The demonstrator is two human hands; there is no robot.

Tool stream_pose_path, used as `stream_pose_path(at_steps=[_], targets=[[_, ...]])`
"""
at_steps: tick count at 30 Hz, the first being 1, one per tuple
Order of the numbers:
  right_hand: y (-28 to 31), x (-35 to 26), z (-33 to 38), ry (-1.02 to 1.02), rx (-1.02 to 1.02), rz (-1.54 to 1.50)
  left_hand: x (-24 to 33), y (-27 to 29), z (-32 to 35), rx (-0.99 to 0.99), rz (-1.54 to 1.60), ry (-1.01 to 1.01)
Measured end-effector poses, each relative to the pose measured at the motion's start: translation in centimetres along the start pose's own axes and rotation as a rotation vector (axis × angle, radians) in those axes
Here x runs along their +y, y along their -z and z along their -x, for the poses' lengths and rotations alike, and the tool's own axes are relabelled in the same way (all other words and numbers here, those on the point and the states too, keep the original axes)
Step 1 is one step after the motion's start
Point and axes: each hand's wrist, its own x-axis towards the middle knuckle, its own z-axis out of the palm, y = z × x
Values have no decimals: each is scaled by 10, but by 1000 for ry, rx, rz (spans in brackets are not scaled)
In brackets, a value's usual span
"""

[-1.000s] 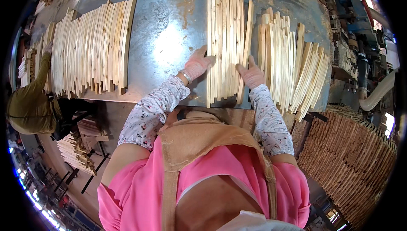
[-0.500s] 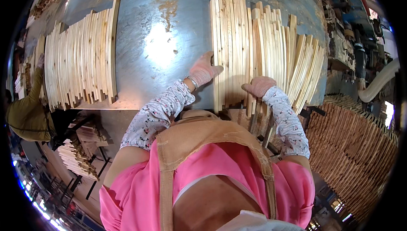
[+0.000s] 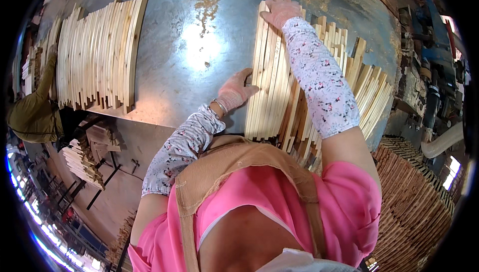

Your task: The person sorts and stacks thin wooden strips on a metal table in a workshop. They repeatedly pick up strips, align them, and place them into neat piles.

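Co-worker (image 3: 35,120) in an olive top stands at the far left, well apart from the person's hands, one arm reaching up to the table edge. Just right of that figure and below the table, a small stack of light wood (image 3: 82,164) sits on a dark stand. Above it, a broad row of wooden strips (image 3: 97,55) lies on the metal table (image 3: 164,67), well to the left of both hands; its rightmost strip juts beyond the others at the far end. Bare, shiny tabletop fills the stretch between that row and the left hand.

The left hand (image 3: 236,91), in a pink glove, has thumb and fingers parted, the thumb tip at the left side of the middle bundle of strips (image 3: 267,80). This bundle lies directly right of that hand, slanting slightly, its far ends leaning right. The right hand (image 3: 283,11), gloved alike, lies over those far ends, back upward; whether its fingers close on any strip cannot be told. Its floral sleeve (image 3: 322,80) crosses above more strips. Right of that sleeve, loose strips (image 3: 374,95) fan out unevenly. Farther right stand machinery (image 3: 416,47), a pale hose (image 3: 444,141) and, lower down, a large wood pile (image 3: 414,202).
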Motion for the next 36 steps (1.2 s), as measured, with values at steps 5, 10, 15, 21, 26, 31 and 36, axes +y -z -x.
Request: stream_pose_path(at_steps=[5, 10, 15, 21, 26, 31, 36], targets=[[16, 12, 9, -3, 84, -97, -10, -4, -1, 53, 19, -40], [61, -30, 119, -44, 443, -1560, -29, -2, -12, 65, 14, -105], [-18, -115, 230, -379, -65, -1302, 11, -2, -5, -97, -458, -137], [33, -50, 300, -567, 341, -1536, -9, -20, -18, 32, -333, -261], [-62, 133, 410, -441, 221, -53, 0, -36, -8, 318, -433, -276], [-118, 272, 492, -1080, 222, -548, 84, -131, 27, 130, -52, -592], [-137, 356, 511, -1005, -39, -333, 176, -257, 8, -326, -641, -590]])
